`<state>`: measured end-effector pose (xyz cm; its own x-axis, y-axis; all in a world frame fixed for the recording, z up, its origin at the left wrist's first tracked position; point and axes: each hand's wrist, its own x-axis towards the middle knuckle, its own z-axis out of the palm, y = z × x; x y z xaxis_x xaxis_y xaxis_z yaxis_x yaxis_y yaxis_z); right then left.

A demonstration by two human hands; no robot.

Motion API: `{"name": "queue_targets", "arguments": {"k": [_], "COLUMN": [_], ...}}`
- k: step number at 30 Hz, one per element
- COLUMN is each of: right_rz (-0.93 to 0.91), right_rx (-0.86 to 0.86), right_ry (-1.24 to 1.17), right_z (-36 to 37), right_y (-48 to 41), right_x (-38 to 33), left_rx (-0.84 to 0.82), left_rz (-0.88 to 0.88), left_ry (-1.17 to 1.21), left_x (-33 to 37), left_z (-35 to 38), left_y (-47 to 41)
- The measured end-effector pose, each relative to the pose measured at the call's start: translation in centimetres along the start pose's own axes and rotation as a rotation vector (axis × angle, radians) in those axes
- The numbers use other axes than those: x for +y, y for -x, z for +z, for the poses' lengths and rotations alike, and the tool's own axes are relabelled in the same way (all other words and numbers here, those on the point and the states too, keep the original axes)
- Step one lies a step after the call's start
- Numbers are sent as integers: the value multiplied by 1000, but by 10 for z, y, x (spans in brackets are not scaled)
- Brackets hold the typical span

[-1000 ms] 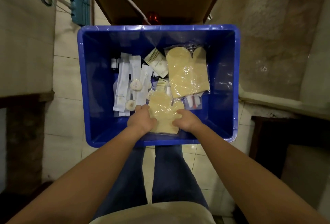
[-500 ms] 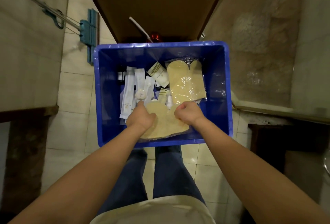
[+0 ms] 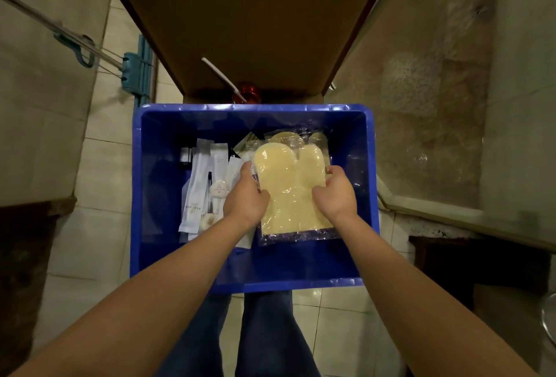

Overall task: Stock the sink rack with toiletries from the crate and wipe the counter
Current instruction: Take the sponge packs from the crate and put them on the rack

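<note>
Lifting clear of the blue crate (image 3: 368, 196) floor, the plastic-wrapped yellow mitt (image 3: 291, 193) is now pinched at its sides by left hand (image 3: 245, 196) and right hand (image 3: 335, 193); 0.5 s ago it lay lower, so rack stocking is likely starting.

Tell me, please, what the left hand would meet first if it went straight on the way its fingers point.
Probably the dark-edged sachet lying just beyond the left hand, then the blue crate's far wall. Depth is unclear, since the hand grips the packaged yellow mitt above the crate floor.
</note>
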<state>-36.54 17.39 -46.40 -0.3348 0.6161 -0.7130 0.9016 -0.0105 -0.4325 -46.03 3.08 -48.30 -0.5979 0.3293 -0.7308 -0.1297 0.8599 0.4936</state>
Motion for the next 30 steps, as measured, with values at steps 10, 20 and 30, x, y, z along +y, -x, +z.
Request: {"name": "queue_targets", "arguments": {"k": [10,20,30], "right_rz": [11,83,56], "right_rx": [-125,-133,-116], "right_ry": [27,36,130], "right_z": [2,8,10], "right_y": [-45,-89,-102], "right_x": [2,-6,-7], "left_rx": [73,151,168], "left_rz": [-93,-173,-189], "left_ry": [-42,-114,-141], "left_x": [1,-6,-8], "left_z": [19,23,27], "left_y": [-31,-51,-51]}}
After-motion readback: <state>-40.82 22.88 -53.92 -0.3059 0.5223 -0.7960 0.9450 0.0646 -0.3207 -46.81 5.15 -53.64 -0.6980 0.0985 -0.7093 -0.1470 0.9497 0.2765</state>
